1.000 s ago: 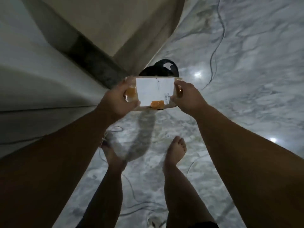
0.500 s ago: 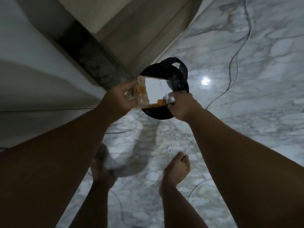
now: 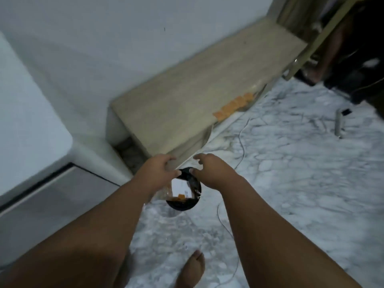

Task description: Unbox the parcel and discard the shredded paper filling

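Observation:
A small parcel box (image 3: 181, 190) with a white label and orange tape sits inside a round black bin (image 3: 182, 204) on the marble floor. My left hand (image 3: 158, 169) hovers just above the bin's left side, fingers spread, holding nothing. My right hand (image 3: 209, 169) hovers above the bin's right side, fingers apart and empty. Both hands are apart from the box. No shredded paper is visible.
A beige low bench (image 3: 187, 100) runs along the white wall, with a strip of orange tape (image 3: 232, 106) on its front edge. A white appliance (image 3: 31, 121) stands at left. Thin cables (image 3: 241, 140) trail across the floor. My bare foot (image 3: 192, 269) is below.
Both hands held the box above the bin earlier; now the box lies in the bin and both hands have let go. The camera view has swung upward.

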